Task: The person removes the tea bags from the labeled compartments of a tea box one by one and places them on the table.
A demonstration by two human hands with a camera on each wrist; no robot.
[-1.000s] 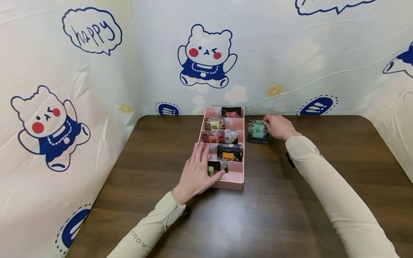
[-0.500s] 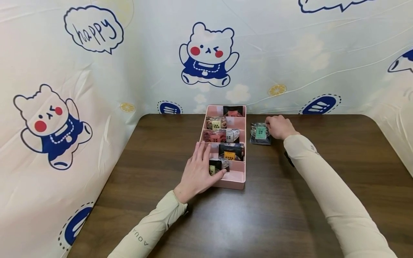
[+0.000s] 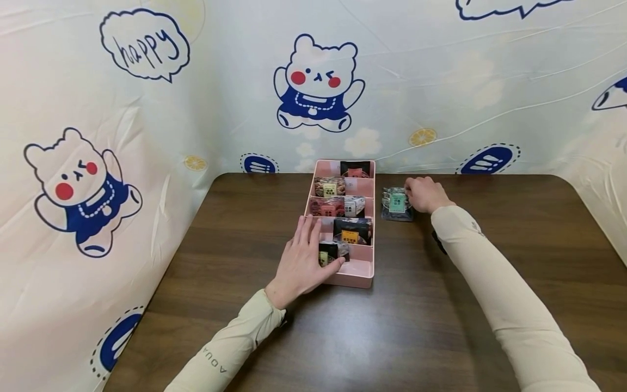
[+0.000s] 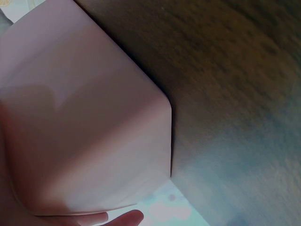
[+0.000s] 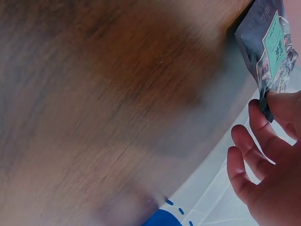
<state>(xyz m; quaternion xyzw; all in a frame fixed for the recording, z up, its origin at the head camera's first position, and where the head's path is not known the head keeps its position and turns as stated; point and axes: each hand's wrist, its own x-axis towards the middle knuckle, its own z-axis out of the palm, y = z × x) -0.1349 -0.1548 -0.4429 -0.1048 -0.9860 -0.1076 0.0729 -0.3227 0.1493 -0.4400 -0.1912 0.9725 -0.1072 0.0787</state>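
A long pink divided box stands on the table, with small snack packets in its compartments. My left hand rests on the box's near left side, fingers extended along it and thumb over the nearest compartment. Partly behind that hand is a dark packet with a yellow-green label. Right of the box, my right hand pinches the edge of a dark snack packet with a green label. In the right wrist view, thumb and index finger hold a corner of this green-labelled packet; the other fingers are loosely bent.
Other box compartments hold an orange-labelled packet, a red packet, a white-labelled packet, a nut packet and a red-labelled packet. The brown wooden table meets a printed curtain behind.
The head view has shifted slightly. The green-labelled packet sits a little farther right of the box and nearer, still pinched by my right hand. My left hand stays on the box.
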